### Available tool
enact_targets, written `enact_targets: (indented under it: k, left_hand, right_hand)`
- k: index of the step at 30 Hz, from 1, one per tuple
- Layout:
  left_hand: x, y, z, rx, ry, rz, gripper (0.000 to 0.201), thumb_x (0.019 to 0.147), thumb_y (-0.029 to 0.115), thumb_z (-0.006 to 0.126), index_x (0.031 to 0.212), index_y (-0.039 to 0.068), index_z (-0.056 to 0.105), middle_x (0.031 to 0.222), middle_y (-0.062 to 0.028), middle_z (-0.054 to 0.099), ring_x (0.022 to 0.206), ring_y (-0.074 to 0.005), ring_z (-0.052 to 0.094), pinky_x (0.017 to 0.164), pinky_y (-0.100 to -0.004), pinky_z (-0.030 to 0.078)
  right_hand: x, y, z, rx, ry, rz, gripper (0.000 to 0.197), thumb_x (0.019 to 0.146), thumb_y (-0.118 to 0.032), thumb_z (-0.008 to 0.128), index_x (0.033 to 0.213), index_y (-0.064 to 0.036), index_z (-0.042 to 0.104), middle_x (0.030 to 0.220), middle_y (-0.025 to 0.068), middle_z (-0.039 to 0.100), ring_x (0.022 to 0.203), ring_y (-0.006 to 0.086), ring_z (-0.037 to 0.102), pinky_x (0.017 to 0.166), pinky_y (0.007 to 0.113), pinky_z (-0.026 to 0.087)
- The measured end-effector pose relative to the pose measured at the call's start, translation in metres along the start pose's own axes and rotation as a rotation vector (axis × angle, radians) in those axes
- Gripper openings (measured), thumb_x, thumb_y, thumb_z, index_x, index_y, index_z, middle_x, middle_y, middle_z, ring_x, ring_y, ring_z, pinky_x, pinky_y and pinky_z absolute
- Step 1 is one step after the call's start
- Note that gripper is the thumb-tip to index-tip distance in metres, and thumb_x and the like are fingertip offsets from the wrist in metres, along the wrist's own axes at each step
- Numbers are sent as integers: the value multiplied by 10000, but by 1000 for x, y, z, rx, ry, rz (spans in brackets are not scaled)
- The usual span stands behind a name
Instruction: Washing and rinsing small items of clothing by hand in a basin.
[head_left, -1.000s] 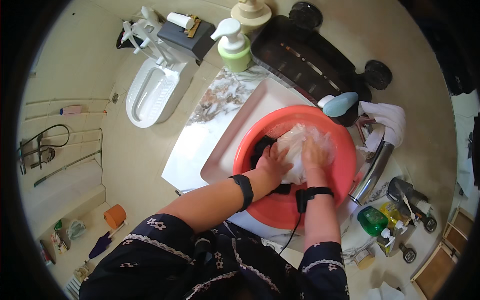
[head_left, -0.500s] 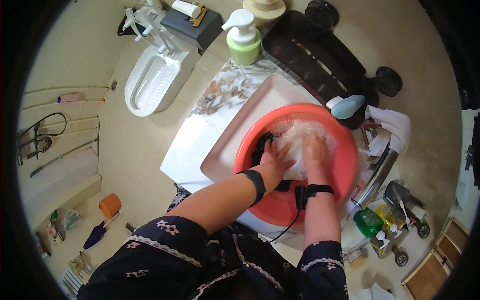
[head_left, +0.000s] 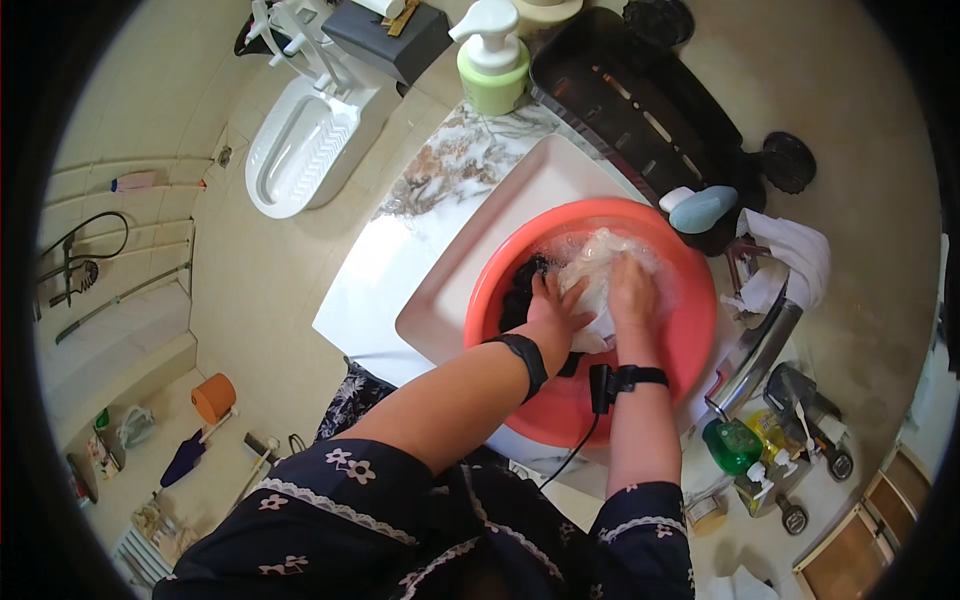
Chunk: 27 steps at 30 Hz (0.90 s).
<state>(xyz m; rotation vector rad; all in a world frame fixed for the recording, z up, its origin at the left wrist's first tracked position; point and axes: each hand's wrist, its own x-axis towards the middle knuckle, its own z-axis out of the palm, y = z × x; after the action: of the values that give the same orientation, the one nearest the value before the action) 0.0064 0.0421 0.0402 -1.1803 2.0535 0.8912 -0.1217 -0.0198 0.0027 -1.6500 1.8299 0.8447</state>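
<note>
A coral-pink basin (head_left: 481, 300) stands in the pale sink (head_left: 440, 300), holding soapy water. A wet white cloth (head_left: 598, 262) bunches in it, with a black cloth (head_left: 518, 298) along its left side. My left hand (head_left: 556, 308) lies on the white cloth, fingers spread. My right hand (head_left: 631, 290) is curled into the same cloth at its right side, its fingertips partly hidden. Both wrists wear black straps, and the right strap carries a small black device (head_left: 601, 388) with a cable.
Beyond the basin are a pump bottle (head_left: 493, 75), a black rack (head_left: 630, 120) and a blue soap bar (head_left: 704, 210). To the right stand a metal faucet (head_left: 757, 357), a draped white cloth (head_left: 790, 250) and a green bottle (head_left: 732, 446). A squat toilet (head_left: 305, 155) lies far left.
My right hand's fingers have curled in more on the white cloth, which bunches up higher. My left hand stays spread in nearly the same place. The view has shifted slightly.
</note>
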Motion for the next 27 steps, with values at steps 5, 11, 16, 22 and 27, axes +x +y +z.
enact_targets:
  k: [5,11,16,22,27]
  left_hand:
    - [2,-8,7,-9,-92,-39,567,889,346,441,1403,413,210,1518,-42,-30,1349,-397,133,1051,-544,140]
    - [6,2,2,-42,-69,2,575,880,331,461,1400,403,228,1517,-48,-26,1344,-414,143,1049,-548,143]
    - [0,2,2,9,16,25,561,877,318,461,1396,387,258,1514,-71,-10,1326,-447,165,1037,-565,163]
    - [-5,-8,-3,53,67,7,536,884,314,441,1397,331,286,1508,-110,44,1301,-482,191,1018,-586,186]
    - [-4,-12,-16,-246,227,117,561,862,258,473,1393,209,302,1472,-121,200,1291,-384,279,1023,-481,269]
  right_hand:
    - [-22,24,69,867,509,-153,474,908,-343,436,1335,-145,381,1388,149,341,1253,307,362,1018,413,314]
    - [-15,7,51,98,588,-112,352,858,-341,523,1184,-209,499,1201,124,494,1069,379,480,858,459,417]
    - [6,44,27,413,486,-209,280,855,-192,559,1121,-106,534,912,174,614,808,319,598,759,398,477]
    - [-72,63,85,1507,378,259,358,853,-164,571,1171,-13,506,1065,114,579,946,198,562,806,289,453]
    - [-56,76,94,1116,256,193,496,814,-293,614,1193,0,484,1147,171,553,1057,270,530,905,365,405]
